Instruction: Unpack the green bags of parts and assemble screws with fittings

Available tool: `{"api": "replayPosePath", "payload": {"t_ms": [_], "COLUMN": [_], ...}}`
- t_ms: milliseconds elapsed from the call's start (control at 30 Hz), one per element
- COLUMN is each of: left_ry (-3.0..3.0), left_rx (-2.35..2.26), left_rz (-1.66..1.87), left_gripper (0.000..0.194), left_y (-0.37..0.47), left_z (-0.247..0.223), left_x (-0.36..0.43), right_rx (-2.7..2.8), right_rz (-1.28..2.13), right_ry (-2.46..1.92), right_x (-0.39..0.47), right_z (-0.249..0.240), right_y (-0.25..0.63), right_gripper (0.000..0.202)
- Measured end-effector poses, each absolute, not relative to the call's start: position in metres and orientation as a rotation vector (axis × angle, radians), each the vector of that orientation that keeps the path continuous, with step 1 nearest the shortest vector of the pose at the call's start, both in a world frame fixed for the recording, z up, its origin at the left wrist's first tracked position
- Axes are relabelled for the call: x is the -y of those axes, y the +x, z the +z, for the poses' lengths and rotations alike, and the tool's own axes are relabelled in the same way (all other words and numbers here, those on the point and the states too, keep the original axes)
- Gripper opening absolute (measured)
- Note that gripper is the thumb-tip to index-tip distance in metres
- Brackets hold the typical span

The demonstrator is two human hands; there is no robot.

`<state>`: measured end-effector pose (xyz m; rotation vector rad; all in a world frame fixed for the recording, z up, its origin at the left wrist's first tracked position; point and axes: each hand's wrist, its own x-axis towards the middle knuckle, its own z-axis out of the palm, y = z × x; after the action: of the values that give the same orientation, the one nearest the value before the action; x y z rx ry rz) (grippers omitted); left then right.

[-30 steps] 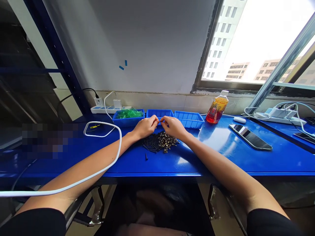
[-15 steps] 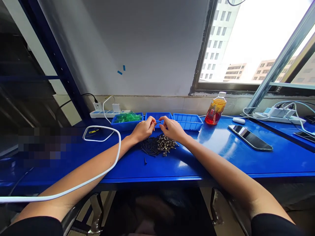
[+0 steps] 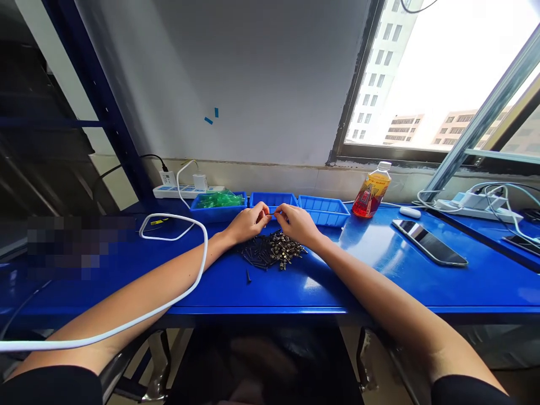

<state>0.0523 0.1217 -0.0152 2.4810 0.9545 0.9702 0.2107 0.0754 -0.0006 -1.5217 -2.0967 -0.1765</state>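
My left hand [image 3: 250, 221] is closed in a pinch above the table, in front of the blue bins. A thin black screw [image 3: 271, 214] spans the small gap to my right hand [image 3: 298, 225], whose fingertips pinch its other end. Most of the screw is hidden by the fingers. Below the hands lies a heap of black screws [image 3: 256, 254], touching a pile of small brassy metal fittings [image 3: 283, 251] on its right. One loose black screw [image 3: 248, 276] lies nearer the table's front edge.
Behind my hands stand a blue bin with green pieces [image 3: 218, 215], a middle bin [image 3: 273, 198] and a right bin [image 3: 324, 212]. A drink bottle [image 3: 371, 192] and phone [image 3: 429, 243] are to the right. A white cable [image 3: 206, 247] crosses over my left forearm.
The fingers of my right hand have closed in on the screw, and the gap between the two hands has narrowed. The view has shifted slightly; the piles look the same.
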Motion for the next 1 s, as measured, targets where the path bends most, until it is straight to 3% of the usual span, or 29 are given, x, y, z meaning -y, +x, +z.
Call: {"api": "replayPosePath", "payload": {"t_ms": [267,467,633,767,900,1000], "left_ry": [2.526,2.535,2.537,2.551,2.557,2.561], "left_rx": [-0.977,-1.011,-0.983,-0.952,-0.932,-0.909], "left_rz": [0.887,0.828,0.813,0.819,0.794,0.799], "left_gripper": [0.018,0.018,0.016,0.016,0.018,0.019], "left_y": [0.0510,0.0516,0.0528,0.0533,0.0524,0.0519], "left_z": [-0.0140,-0.0137,-0.0135,-0.0144,-0.0169,-0.0186], "left_x": [-0.1201,-0.1196,-0.1195,-0.1201,-0.1221,-0.1236], "right_rx": [2.121,2.086,2.080,2.068,2.100,2.142], "right_rz": [-0.126,-0.164,-0.188,-0.137,-0.114,-0.128], "right_ry": [-1.513,-1.544,-1.544,-1.552,-1.470,-1.433], "right_x": [-0.0752,-0.0740,-0.0717,-0.0719,-0.0739,-0.0763], "right_z": [-0.0021,-0.0015,0.0008,0.0015,0.0017,0.0007], "right_y": [0.2090,0.2104,0.2087,0.2084,0.2114,0.2146], "right_gripper": [0.023,0.012,0.022,0.013,0.023,0.018]}}
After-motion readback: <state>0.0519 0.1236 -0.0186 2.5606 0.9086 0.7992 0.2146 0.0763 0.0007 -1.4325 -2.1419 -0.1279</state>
